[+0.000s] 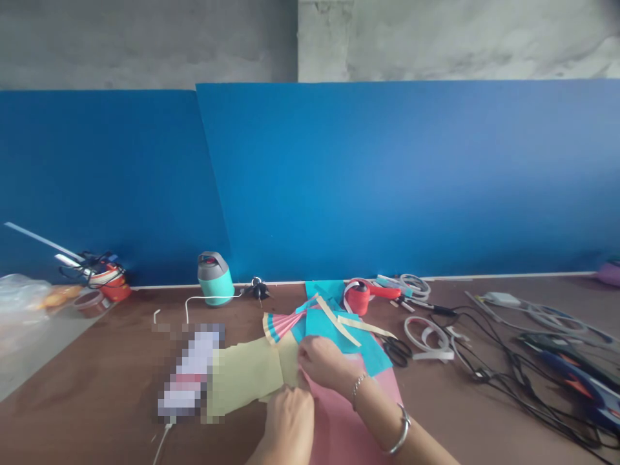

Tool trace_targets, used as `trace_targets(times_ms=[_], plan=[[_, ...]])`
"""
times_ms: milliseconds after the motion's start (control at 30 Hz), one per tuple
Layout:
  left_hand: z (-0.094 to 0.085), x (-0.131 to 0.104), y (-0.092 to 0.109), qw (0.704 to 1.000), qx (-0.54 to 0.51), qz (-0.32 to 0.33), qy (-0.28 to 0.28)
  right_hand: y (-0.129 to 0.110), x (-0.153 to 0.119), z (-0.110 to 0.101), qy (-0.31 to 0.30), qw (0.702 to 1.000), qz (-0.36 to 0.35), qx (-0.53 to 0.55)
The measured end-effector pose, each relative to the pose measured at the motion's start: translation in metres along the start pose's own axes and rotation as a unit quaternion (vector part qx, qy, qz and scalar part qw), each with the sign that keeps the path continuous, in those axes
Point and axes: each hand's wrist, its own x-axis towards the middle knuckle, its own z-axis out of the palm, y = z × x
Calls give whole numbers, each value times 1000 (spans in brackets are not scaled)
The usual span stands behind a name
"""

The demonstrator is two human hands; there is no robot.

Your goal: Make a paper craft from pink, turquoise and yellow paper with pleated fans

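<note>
My left hand (289,416) is closed at the lower right edge of the yellow paper (247,374); what its fingers grip is hidden. Just above and to the right, my right hand (323,363) is closed too, at the paper's right end and over the pink paper (339,420). Its fingertips are hidden. Behind my right hand lie blue paper sheets (372,352) with two cream strips (336,320) on top. A folded paper fan (285,324) in pink, blue and cream rests beyond the yellow paper. Black scissors (398,351) lie right of the blue sheets.
A red tape dispenser (358,298) and a rolled white strip (429,339) lie at the back right. Cables (508,361) and tools (581,381) cover the right side. A teal flask (216,281), keys (259,289), a pixelated phone-like object (191,374) and a red bucket (113,284) stand or lie leftward.
</note>
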Motion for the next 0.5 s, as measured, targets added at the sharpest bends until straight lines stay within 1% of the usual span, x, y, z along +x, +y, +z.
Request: trace_targets(times_ms=[100,167,233,333,433,500], plan=[[5,2,0,1000,-4,0,29,-4,0,-3,-5,999,-26,-28],[7,3,-1,1000,-1,3,27,-6,1,-5,-15,998,-42,-41],[6,3,-1,1000,3,3,17,-5,2,-5,-20,997,-53,-48],[0,1,0,1000,4,-2,9,-1,4,-3,-15,997,-57,-47],[-9,-1,2,1000,1,-7,-22,6,3,-3,-7,998,-49,-36],[-12,-2,3,999,-1,-6,-44,11,2,-5,0,999,-37,-11]])
